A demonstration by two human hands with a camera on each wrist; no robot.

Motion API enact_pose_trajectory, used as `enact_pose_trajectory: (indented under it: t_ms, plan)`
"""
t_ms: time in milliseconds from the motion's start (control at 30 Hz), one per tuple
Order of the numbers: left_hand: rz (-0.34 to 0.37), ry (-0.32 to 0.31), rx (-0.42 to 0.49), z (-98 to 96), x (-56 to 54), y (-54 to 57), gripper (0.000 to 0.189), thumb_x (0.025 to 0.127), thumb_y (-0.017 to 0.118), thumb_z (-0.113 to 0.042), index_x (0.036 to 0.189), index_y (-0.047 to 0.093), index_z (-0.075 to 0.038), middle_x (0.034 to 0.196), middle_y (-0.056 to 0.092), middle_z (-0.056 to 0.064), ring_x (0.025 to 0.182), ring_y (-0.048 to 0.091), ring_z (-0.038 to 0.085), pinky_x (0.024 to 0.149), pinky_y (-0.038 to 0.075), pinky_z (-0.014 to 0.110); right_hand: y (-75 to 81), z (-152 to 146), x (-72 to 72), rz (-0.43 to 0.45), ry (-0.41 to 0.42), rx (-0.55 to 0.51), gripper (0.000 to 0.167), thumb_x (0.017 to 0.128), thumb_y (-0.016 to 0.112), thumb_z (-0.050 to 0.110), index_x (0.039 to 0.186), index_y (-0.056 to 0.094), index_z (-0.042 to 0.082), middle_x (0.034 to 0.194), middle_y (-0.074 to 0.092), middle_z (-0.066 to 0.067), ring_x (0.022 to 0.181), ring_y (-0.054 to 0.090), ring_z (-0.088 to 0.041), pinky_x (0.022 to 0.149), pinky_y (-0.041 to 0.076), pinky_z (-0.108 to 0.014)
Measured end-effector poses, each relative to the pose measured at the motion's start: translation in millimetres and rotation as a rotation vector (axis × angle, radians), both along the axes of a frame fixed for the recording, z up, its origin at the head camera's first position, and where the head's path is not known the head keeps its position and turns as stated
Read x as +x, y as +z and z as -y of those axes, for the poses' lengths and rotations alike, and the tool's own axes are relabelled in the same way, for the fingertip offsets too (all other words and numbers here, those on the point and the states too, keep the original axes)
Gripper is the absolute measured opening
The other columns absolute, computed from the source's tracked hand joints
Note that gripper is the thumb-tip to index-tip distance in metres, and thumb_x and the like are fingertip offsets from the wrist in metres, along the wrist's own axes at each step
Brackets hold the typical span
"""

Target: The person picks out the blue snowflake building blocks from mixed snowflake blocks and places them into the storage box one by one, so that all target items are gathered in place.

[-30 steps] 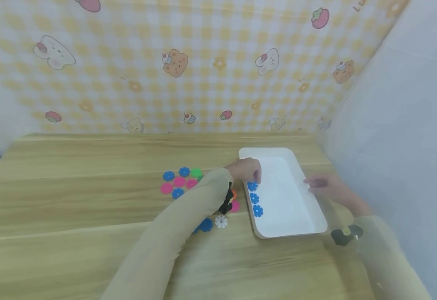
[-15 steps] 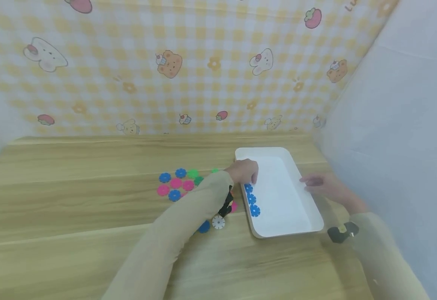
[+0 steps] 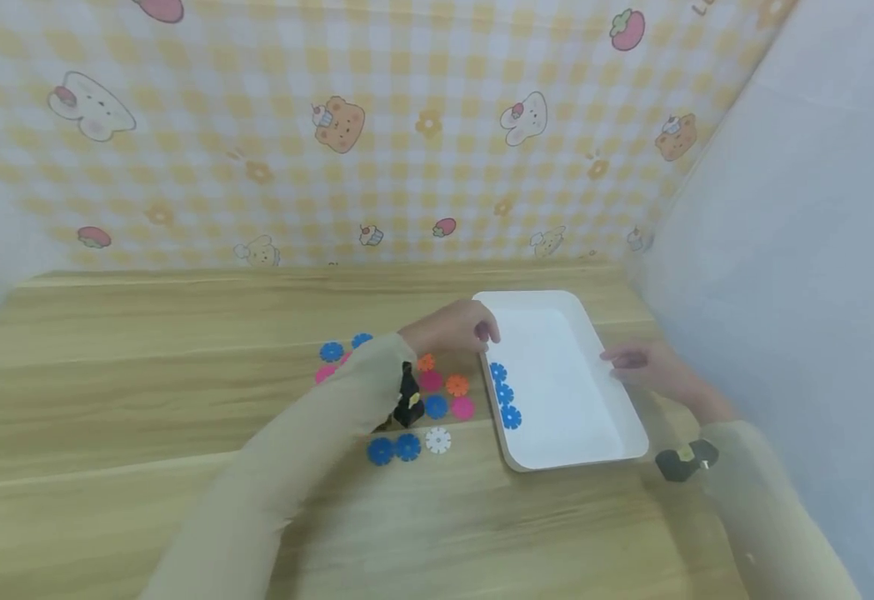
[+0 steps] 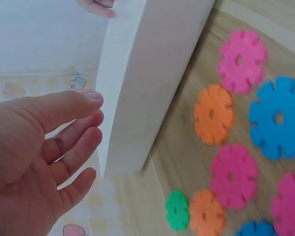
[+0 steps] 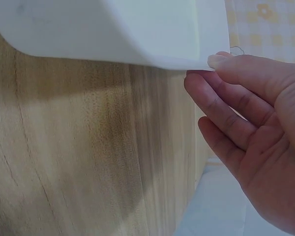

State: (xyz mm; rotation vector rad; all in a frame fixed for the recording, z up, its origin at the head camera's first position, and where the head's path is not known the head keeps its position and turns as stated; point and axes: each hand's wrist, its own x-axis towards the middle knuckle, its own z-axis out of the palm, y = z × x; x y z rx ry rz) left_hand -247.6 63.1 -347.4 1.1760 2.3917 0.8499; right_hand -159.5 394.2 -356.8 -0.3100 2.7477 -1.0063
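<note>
A white plastic tray [image 3: 567, 392] stands on the right part of the table. Three blue notched discs [image 3: 504, 393], flower-shaped, form a row inside along its left wall. My left hand [image 3: 462, 327] hovers at the tray's left rim; the left wrist view shows its fingers loosely bent with nothing between them. On the far side, my right hand [image 3: 654, 371] pinches the tray's right rim between thumb and fingers, as the right wrist view shows.
Left of the tray lie several loose discs: orange [image 3: 456, 385], pink [image 3: 462, 408], blue [image 3: 408, 447] and white [image 3: 438, 440]. My left sleeve [image 3: 317, 433] covers part of them. A checked cloth [image 3: 407, 167] hangs behind the table, and a white sheet [image 3: 781, 250] borders the right.
My left hand has lifted away from the blue discs inside the tray and drawn back left to its rim, uncovering more loose discs. The right hand stays on the rim.
</note>
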Motion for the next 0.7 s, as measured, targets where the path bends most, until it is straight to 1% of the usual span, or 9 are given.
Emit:
enact_pose_trajectory:
  t_ms: [33, 133, 200, 267, 400, 467, 600, 700]
  plan:
    - [0.0, 0.001, -0.002, 4.7, 0.2, -0.3, 0.018, 0.083, 0.06, 0.0, 0.101, 0.066, -0.002, 0.096, 0.063, 0.007, 0.088, 0.056, 0.015, 0.076, 0.045, 0.02, 0.1, -0.3, 0.1, 0.003, -0.005, 0.001, 0.032, 0.086, 0.062, 0.008, 0.114, 0.057, -0.007, 0.106, 0.06, -0.024, 0.097, 0.057, -0.037, 0.08, 0.05, -0.034]
    - [-0.029, -0.006, -0.007, 17.6, 1.3, -2.3, 0.019, 0.081, 0.059, 0.003, 0.098, 0.067, -0.001, 0.092, 0.063, 0.006, 0.084, 0.057, 0.015, 0.075, 0.046, 0.02, 0.4, -0.5, 0.9, 0.014, -0.012, -0.001, 0.032, 0.086, 0.061, 0.009, 0.115, 0.057, -0.006, 0.107, 0.06, -0.024, 0.098, 0.056, -0.037, 0.08, 0.05, -0.037]
    - [-0.022, 0.0, -0.022, 25.7, 3.0, -4.4, 0.018, 0.08, 0.06, 0.003, 0.096, 0.068, -0.002, 0.09, 0.062, 0.005, 0.083, 0.056, 0.014, 0.073, 0.046, 0.02, 0.6, -0.4, 1.4, 0.018, -0.017, -0.003, 0.033, 0.087, 0.061, 0.01, 0.115, 0.057, -0.006, 0.107, 0.06, -0.024, 0.099, 0.056, -0.037, 0.08, 0.05, -0.038]
    - [-0.001, 0.012, -0.045, 32.8, 5.8, -7.1, 0.018, 0.08, 0.061, 0.002, 0.096, 0.067, -0.002, 0.088, 0.061, 0.004, 0.081, 0.056, 0.014, 0.072, 0.046, 0.021, 0.5, -0.5, 1.5, 0.018, -0.018, 0.0, 0.033, 0.087, 0.061, 0.01, 0.115, 0.056, -0.007, 0.108, 0.059, -0.025, 0.099, 0.056, -0.038, 0.08, 0.05, -0.038]
    - [0.11, 0.039, -0.084, 44.7, 13.9, -13.1, 0.019, 0.08, 0.061, 0.003, 0.097, 0.067, -0.004, 0.085, 0.06, 0.002, 0.077, 0.053, 0.014, 0.069, 0.046, 0.022, 0.1, -1.0, 0.7, 0.017, -0.029, 0.009, 0.033, 0.087, 0.061, 0.01, 0.115, 0.057, -0.006, 0.109, 0.059, -0.024, 0.1, 0.056, -0.038, 0.081, 0.049, -0.039]
    - [0.149, 0.037, -0.084, 49.1, 18.4, -15.3, 0.02, 0.078, 0.062, 0.004, 0.096, 0.066, -0.004, 0.083, 0.059, 0.002, 0.076, 0.053, 0.014, 0.067, 0.046, 0.023, -0.3, -1.1, 0.1, 0.012, -0.028, 0.01, 0.033, 0.086, 0.062, 0.01, 0.115, 0.057, -0.005, 0.109, 0.059, -0.024, 0.1, 0.056, -0.039, 0.082, 0.049, -0.04]
    - [0.176, 0.012, -0.103, 55.3, 26.7, -18.3, 0.021, 0.076, 0.066, 0.002, 0.096, 0.065, -0.005, 0.083, 0.058, 0.002, 0.077, 0.053, 0.013, 0.068, 0.046, 0.022, -0.3, -1.1, -0.7, 0.003, -0.022, 0.004, 0.033, 0.086, 0.062, 0.01, 0.115, 0.058, -0.005, 0.109, 0.06, -0.025, 0.099, 0.056, -0.039, 0.082, 0.049, -0.043]
    - [0.183, 0.0, -0.128, 57.7, 31.7, -19.6, 0.022, 0.076, 0.07, -0.001, 0.096, 0.064, -0.006, 0.084, 0.058, 0.003, 0.077, 0.053, 0.014, 0.068, 0.046, 0.023, -0.3, -1.1, -1.0, 0.005, -0.02, -0.001, 0.033, 0.086, 0.062, 0.01, 0.115, 0.058, -0.006, 0.108, 0.06, -0.025, 0.099, 0.056, -0.039, 0.082, 0.049, -0.043]
